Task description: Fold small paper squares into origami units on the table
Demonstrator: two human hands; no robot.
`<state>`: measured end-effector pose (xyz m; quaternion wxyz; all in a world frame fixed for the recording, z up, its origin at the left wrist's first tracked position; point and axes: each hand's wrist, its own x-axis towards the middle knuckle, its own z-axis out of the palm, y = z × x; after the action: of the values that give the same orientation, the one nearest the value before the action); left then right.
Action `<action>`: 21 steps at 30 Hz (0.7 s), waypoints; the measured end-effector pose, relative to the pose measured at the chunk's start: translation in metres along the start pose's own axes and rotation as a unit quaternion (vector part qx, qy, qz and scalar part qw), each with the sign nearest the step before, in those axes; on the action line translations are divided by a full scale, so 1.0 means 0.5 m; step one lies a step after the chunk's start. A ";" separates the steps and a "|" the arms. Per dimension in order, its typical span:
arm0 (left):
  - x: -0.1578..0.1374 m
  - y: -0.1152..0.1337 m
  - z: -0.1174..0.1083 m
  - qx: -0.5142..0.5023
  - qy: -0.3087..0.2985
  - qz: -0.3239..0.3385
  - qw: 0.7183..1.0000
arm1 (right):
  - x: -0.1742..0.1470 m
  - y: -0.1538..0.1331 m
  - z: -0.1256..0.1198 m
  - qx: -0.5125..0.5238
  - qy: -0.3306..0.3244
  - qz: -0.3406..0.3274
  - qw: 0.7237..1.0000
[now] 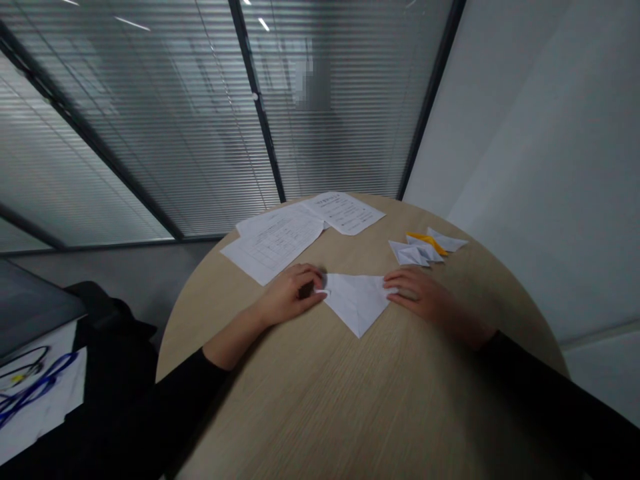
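Note:
A white sheet of paper [357, 300], folded into a triangle, lies on the wooden table [320, 407] with one point toward me. My left hand [293, 293] grips its left corner, thumb in front and fingers behind. At the opposite corner, my right hand [423, 297] pinches the paper between thumb and fingers. Faint crease lines run across the triangle. Beyond my right hand sit several folded paper pieces: white ones [413, 253] and a yellow one [427, 241] among them.
Printed sheets [280, 237] lie overlapping at the table's far left edge. Behind the table stands a glass partition with blinds [345, 133]; a pale wall [565, 167] rises on the right. At lower left, blue cables [37, 393] rest on white papers.

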<state>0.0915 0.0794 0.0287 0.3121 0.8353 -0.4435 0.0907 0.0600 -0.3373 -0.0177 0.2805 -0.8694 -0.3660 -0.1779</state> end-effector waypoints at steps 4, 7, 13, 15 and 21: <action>-0.003 0.004 0.008 0.023 -0.009 -0.045 0.999 | 0.008 -0.013 0.005 -0.001 -0.004 0.034 0.999; -0.004 0.003 0.009 0.018 -0.029 -0.053 0.998 | 0.011 -0.025 0.000 0.007 -0.023 0.050 0.998; -0.003 -0.006 0.015 -0.048 -0.013 -0.052 0.997 | 0.016 -0.038 -0.003 0.029 -0.034 0.058 0.997; -0.002 -0.005 0.015 -0.075 -0.002 -0.053 0.996 | 0.018 -0.040 -0.002 0.034 -0.039 0.055 0.997; 0.002 0.005 0.015 -0.141 0.002 -0.058 0.988 | 0.034 -0.047 -0.009 0.051 -0.065 0.036 0.996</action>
<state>0.0893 0.0732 0.0244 0.4324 0.8070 -0.4021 0.0104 0.0535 -0.3173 0.0028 0.3063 -0.8762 -0.3606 -0.0919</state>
